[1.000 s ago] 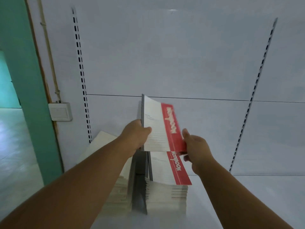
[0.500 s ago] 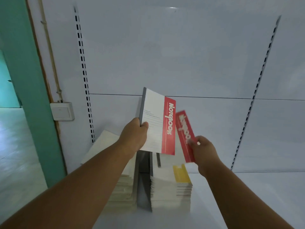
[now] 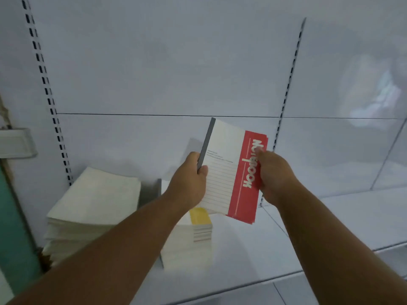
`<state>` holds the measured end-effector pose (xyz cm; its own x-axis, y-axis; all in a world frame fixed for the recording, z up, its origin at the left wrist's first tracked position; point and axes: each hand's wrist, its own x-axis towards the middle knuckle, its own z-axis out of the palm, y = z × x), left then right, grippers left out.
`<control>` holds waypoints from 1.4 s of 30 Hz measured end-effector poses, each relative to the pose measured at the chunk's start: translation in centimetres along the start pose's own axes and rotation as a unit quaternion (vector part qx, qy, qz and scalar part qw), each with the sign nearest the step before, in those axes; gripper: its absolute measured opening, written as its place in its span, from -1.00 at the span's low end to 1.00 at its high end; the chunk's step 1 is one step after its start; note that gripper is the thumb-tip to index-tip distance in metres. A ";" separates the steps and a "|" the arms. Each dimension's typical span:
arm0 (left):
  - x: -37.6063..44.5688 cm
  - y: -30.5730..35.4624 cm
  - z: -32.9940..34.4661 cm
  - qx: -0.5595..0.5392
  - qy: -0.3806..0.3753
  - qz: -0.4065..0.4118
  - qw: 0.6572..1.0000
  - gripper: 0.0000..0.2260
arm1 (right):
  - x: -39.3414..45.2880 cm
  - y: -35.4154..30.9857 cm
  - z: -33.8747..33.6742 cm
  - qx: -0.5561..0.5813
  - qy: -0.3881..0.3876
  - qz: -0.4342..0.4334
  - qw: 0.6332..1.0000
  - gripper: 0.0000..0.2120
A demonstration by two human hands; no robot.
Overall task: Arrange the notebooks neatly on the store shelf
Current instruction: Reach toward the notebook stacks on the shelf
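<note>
I hold the notebook point(image 3: 229, 172) upright above the shelf point(image 3: 308, 227), clear of both stacks. My left hand point(image 3: 189, 179) grips its grey spine edge, thumb over the front cover. My right hand point(image 3: 275, 175) curls round the red outer edge. The left stack point(image 3: 92, 208) sits against the slotted upright point(image 3: 46, 84); the right stack point(image 3: 189, 236), with a yellow-striped top, stands just beside it. Right of that stack the shelf surface runs bare to its front lip.
</note>
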<state>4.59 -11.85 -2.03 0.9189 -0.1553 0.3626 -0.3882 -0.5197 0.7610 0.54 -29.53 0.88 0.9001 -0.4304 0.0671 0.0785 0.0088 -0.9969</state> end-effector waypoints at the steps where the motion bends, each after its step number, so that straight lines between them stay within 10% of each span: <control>1: -0.2 1.2 1.5 -0.014 -0.024 0.013 1.000 -0.90 | 0.6 0.2 -1.7 -0.021 0.023 -0.010 0.999 -0.72; 21: 2.4 27.6 48.9 -0.094 -0.236 0.057 0.965 -0.82 | 11.4 3.4 -51.2 -0.085 0.278 0.013 0.957 -0.71; 34: 3.9 46.3 81.6 -0.116 -0.436 0.149 0.880 -0.79 | 18.1 4.4 -83.4 -0.100 0.481 0.068 0.868 -0.71; 42: 4.5 55.1 99.1 -0.113 -0.468 0.124 0.867 -0.82 | 25.3 6.5 -102.9 -0.088 0.435 0.092 0.892 -0.71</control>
<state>-5.74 -124.40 -11.77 0.4179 -0.9084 0.0150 -0.4894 -0.2112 0.8461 -20.26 -133.25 -8.18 0.2127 -0.9739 -0.0799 -0.1743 0.0426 -0.9838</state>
